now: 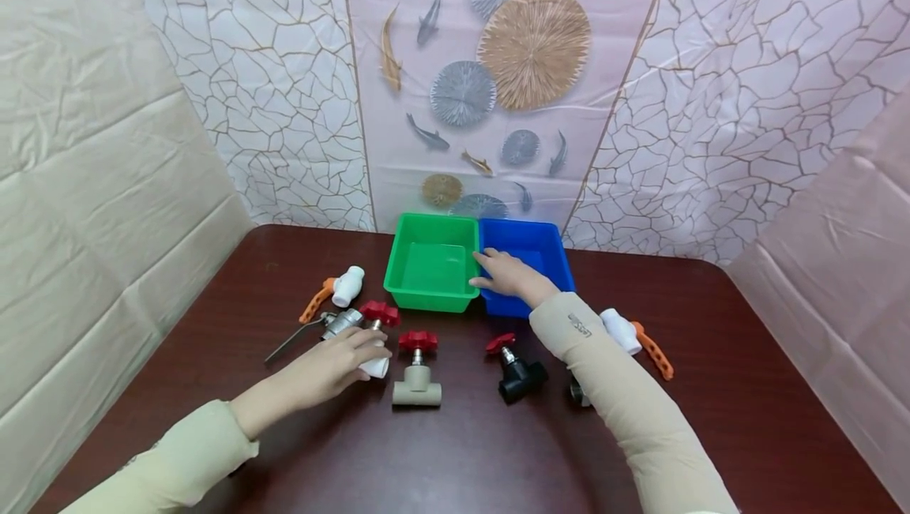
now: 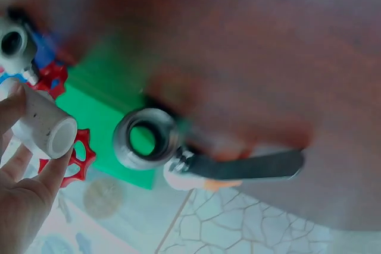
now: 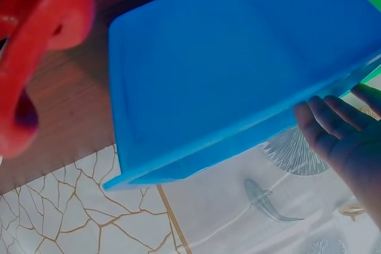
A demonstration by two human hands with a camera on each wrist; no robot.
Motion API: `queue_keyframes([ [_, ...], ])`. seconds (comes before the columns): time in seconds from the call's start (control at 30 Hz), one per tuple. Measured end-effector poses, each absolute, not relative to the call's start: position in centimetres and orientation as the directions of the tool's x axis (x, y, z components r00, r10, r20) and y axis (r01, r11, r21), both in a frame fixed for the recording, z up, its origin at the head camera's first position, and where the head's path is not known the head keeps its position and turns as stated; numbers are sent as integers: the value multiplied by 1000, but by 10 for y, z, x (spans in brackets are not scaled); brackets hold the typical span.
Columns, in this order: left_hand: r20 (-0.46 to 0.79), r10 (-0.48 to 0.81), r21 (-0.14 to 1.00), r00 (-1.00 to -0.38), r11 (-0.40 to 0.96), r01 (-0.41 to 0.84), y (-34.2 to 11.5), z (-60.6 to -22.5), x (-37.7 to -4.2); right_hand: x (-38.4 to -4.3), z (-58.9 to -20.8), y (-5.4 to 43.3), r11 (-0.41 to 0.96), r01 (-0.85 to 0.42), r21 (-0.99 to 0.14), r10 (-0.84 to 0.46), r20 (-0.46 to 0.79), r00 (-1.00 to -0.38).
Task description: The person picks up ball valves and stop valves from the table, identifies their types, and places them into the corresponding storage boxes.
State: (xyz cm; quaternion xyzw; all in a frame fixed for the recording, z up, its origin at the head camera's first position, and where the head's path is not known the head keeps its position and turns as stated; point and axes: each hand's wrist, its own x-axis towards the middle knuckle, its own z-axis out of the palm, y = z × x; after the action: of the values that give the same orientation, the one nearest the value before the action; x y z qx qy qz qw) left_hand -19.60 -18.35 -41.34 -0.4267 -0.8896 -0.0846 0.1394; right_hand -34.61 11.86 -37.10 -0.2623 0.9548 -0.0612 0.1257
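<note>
My left hand grips the white body of a stop valve with a red handwheel. In the left wrist view, the thumb and fingers lie around this white valve. Just beyond that hand is a metal ball valve with a long lever. To its right a beige valve with a red handwheel stands on the table. My right hand is over the blue bin, fingers extended and holding nothing. The right wrist view shows its fingertips by the blue rim.
A green bin adjoins the blue one at the back. White valves with orange levers lie at left and right. A black valve with a red handwheel lies right of centre. A metal fitting is partly hidden by the right sleeve.
</note>
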Motion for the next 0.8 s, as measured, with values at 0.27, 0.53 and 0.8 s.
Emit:
queue_keyframes([
  [0.27, 354, 744, 25, -566, 598, 801, -165, -384, -218, -349, -375, 119, 825, -537, -178, -562, -150, -813],
  [0.53, 341, 769, 36, -541, 564, 825, -143, -359, -245, -351, -375, 118, 831, -507, -227, -547, -177, -818],
  [0.8, 304, 748, 46, -590, 607, 794, -125, -342, -280, -350, -379, 119, 832, -502, -237, -544, -173, -821],
])
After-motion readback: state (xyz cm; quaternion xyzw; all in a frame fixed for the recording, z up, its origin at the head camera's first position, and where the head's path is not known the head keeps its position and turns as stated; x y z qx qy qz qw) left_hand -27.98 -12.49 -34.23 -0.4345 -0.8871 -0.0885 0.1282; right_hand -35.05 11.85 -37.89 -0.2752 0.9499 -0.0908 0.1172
